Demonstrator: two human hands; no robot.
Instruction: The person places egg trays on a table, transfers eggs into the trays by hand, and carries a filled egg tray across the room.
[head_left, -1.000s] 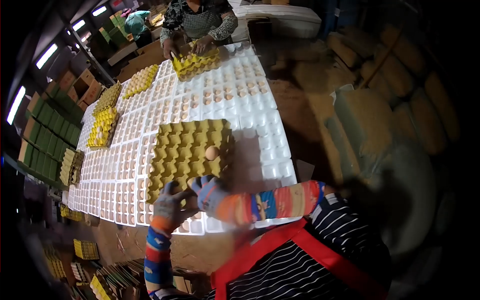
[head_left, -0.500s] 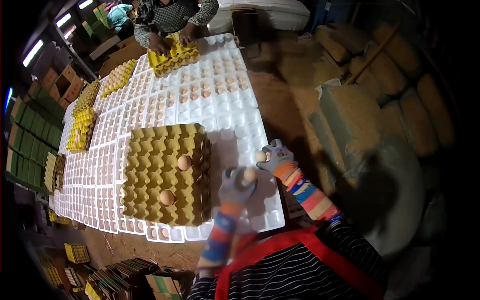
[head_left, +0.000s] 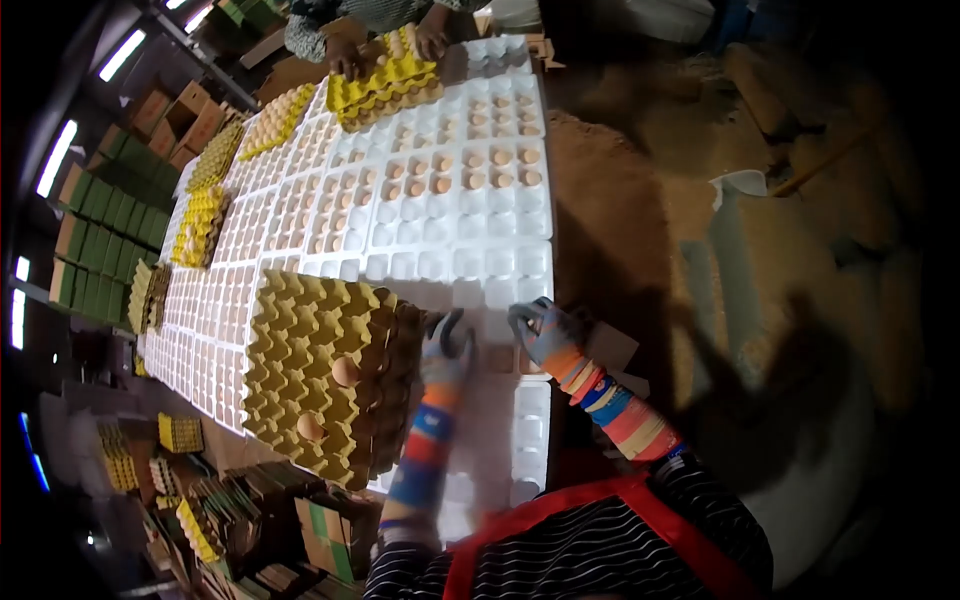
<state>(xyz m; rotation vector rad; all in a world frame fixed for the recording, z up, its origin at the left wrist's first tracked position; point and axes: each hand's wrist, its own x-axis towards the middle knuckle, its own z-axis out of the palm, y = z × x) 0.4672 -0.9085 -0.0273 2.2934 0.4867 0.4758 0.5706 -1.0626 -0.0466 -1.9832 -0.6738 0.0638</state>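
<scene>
Two shaded brown eggs (head_left: 501, 355) in cups of white tray (head_left: 531, 400), near your right hand (head_left: 538, 332); which way they point, long axes: cannot tell. Cup rows run away from you. Right hand and left hand (head_left: 447, 345): fingers look apart, no egg seen in either grip. Seat eggs softly, fingertips low; keep left sleeve (head_left: 428, 440) off pulp-tray stack (head_left: 285, 335) just beside, bearing two near-round eggs (head_left: 346, 372). Beyond: co-worker's hands (head_left: 343, 58) at yellow trays (head_left: 350, 95).

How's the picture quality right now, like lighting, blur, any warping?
Head view: fisheye-like bowing, corners fading to black; same head view: lamps shine bright at the picture's left, its right side is dim; head view again: left hand smeared, right hand crisper.
</scene>
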